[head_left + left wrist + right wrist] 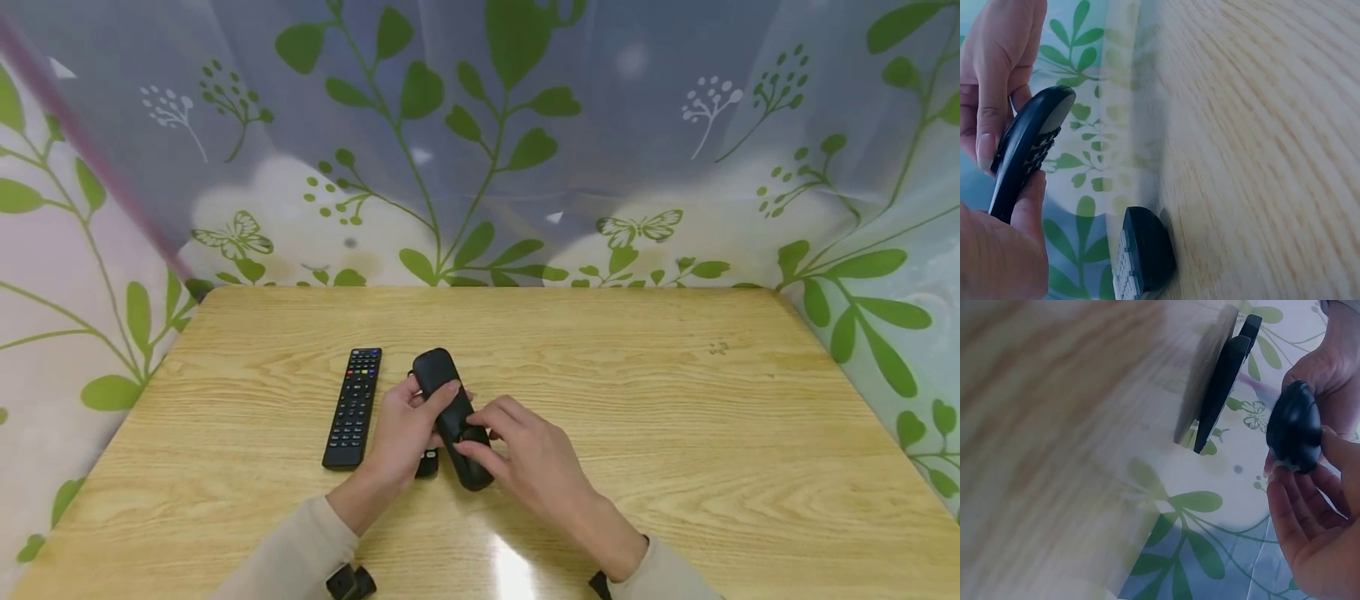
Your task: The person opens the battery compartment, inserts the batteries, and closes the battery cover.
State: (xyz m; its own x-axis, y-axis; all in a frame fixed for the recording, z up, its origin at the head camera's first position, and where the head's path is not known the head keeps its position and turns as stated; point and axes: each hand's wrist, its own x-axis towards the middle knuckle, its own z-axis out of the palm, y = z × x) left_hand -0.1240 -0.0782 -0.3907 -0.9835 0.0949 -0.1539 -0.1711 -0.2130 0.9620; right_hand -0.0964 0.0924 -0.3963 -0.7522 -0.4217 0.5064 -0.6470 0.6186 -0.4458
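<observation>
In the head view a black remote control is held aslant over the table, its plain back turned up. My left hand grips it from the left, thumb lying across the back. The thumb and index fingertip of my right hand pinch at the lower part of that back, where a dark edge shows between them. Buttons on its underside show in the left wrist view, where the remote control is seen edge-on. From the right wrist view, right fingers lie along the end of the remote control.
A long black remote control lies buttons up on the wooden table, left of my hands. Another remote control lies mostly hidden under the left hand. A leaf-patterned curtain borders the table's back and sides.
</observation>
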